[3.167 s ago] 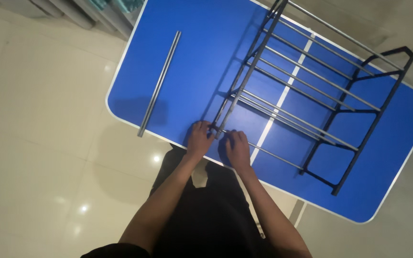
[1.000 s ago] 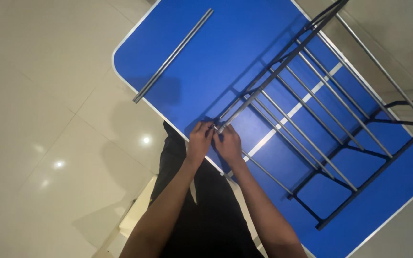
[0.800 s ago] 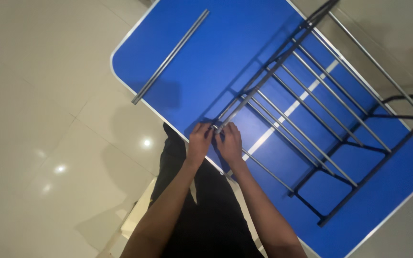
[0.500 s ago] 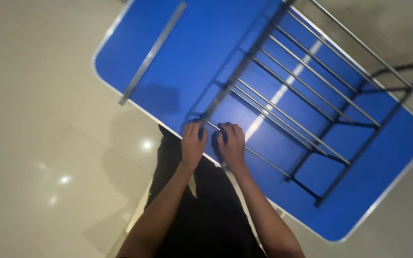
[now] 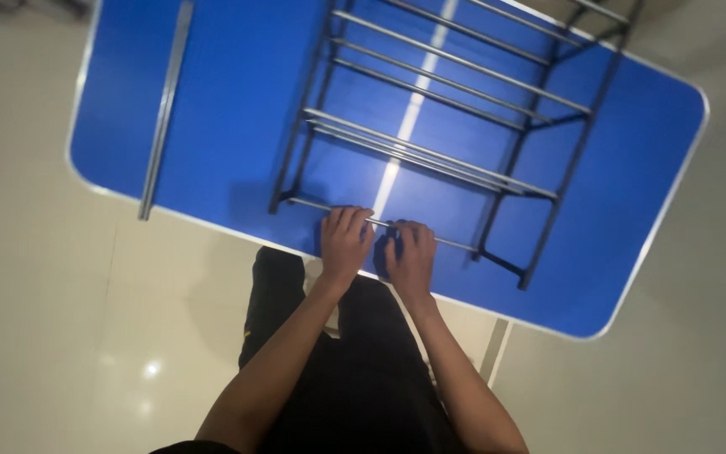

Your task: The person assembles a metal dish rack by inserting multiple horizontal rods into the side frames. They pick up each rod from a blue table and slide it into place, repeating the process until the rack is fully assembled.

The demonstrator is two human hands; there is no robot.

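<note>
On the blue folding table (image 5: pixel 237 101), the left hand (image 5: pixel 344 244) and right hand (image 5: pixel 412 256) are sitting side by side, both clamping the nearest silver metal rod (image 5: pixel 457 244) of the black-framed rack (image 5: pixel 548 227), apparently steadying it, while a loose grey metal bar (image 5: pixel 164 109) is lying well to their left.

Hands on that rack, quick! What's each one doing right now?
Left hand: closed over the nearest silver bar of the metal rack.
Right hand: closed on the same bar, right beside it.

rack (image 5: pixel 430 160): far end cut off at top edge; nearest rod (image 5: pixel 384 224): middle hidden under both hands
</note>
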